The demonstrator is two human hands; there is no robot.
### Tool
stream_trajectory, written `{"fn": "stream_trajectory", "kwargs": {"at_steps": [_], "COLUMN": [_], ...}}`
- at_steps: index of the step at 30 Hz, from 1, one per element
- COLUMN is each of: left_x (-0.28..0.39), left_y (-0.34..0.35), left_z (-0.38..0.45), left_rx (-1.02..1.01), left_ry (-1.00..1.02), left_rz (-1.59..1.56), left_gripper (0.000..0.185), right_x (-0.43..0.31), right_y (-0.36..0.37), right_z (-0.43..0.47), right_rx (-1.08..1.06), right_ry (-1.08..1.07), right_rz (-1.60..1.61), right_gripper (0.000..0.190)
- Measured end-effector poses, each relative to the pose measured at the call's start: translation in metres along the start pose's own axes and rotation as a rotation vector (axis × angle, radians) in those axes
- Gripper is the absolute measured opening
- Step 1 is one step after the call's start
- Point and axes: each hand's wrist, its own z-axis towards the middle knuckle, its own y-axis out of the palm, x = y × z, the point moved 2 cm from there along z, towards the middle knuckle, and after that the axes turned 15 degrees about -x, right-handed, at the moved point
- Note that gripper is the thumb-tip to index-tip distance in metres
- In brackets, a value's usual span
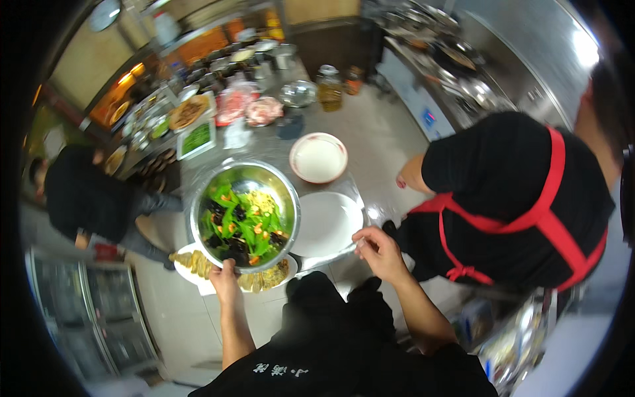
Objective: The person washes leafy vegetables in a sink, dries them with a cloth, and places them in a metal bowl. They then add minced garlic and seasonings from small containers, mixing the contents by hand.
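Note:
My left hand (226, 284) grips the near rim of a stainless steel mixing bowl (284, 199), thumb over the edge. Inside the bowl are cut green vegetables (246, 232), black wood ear fungus (238, 250), small shrimp and a heap of chopped garlic (260, 202). My right hand (381, 252) hovers at the right edge of a large white plate (325, 223), its fingers curled; whether something small is pinched there cannot be made out. Partly under the bowl, a white oval dish (183, 269) carries yellowish food pieces (198, 264).
Beyond the plate stands a white bowl (318, 158) with a red-patterned rim. A tray of chopped greens (196, 140) and bagged meat (237, 101) lie farther back. A person in a red apron (516, 208) stands close right, near the stove; another person (89, 193) bends at the left.

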Motion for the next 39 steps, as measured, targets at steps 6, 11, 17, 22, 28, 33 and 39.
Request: {"fn": "stream_trajectory", "kwargs": {"at_steps": [6, 11, 17, 22, 28, 33, 39], "left_x": [-0.005, -0.033, -0.02, 0.001, 0.019, 0.029, 0.072], "left_y": [0.046, 0.061, 0.097, 0.128, 0.133, 0.142, 0.163], "left_z": [-0.067, -0.069, -0.071, -0.091, -0.098, -0.069, -0.033], "left_rx": [0.33, 0.337, 0.237, 0.297, 0.342, 0.258, 0.215], "left_ry": [-0.064, 0.004, 0.109, 0.206, 0.076, 0.089, 0.076], "left_rz": [-0.021, -0.127, -0.284, -0.299, -0.204, -0.213, -0.104], "left_gripper": [0.004, 0.008, 0.014, 0.017, 0.005, 0.014, 0.008], "right_x": [0.029, 0.071, 0.067, 0.101, 0.109, 0.103, 0.08], "right_y": [-0.048, -0.074, -0.105, -0.118, -0.123, -0.148, -0.146], "right_z": [0.035, 0.013, -0.042, -0.036, -0.054, -0.035, 0.042], "right_rx": [-0.247, -0.253, -0.16, -0.12, -0.177, -0.012, 0.145], "right_ry": [0.014, 0.096, 0.223, 0.016, 0.147, 0.128, 0.234], "right_rz": [-0.015, -0.162, -0.219, -0.386, -0.155, -0.162, -0.203], "right_gripper": [0.024, 0.02, 0.02, 0.029, 0.03, 0.03, 0.033]}}
